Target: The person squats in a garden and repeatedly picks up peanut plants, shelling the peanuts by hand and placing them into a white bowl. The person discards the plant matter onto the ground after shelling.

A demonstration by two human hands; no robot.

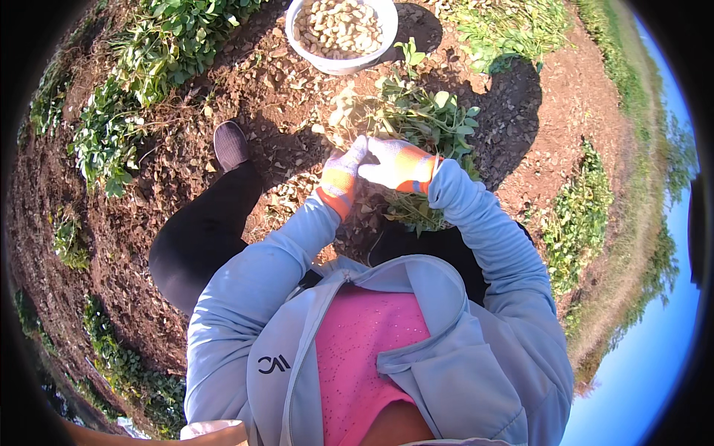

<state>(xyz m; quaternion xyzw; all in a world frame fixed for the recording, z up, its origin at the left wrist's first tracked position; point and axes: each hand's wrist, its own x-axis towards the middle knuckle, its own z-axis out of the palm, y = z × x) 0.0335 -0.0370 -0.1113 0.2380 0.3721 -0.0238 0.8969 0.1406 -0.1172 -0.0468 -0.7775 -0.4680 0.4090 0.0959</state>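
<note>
My left hand [341, 174], in an orange and pale work glove, is at the root end of an uprooted peanut plant [429, 114]. Close beside it, almost touching, my right hand [399, 163] in a matching glove is closed on the plant's stems. The pale roots and pods [348, 114] lie just beyond my fingertips, and the green leaves spread to the right. Whether my left fingers grip a pod or the roots is hidden. A white bucket [341, 68] holding many peanuts in the shell stands farther out on the soil.
Heaps of peanut plants lie at the upper left [167, 50] and upper right [513, 28]. More greenery [580, 217] lies to the right. My shoe [230, 146] rests on reddish soil [134, 234] at the left. Cut plants lie near my knees.
</note>
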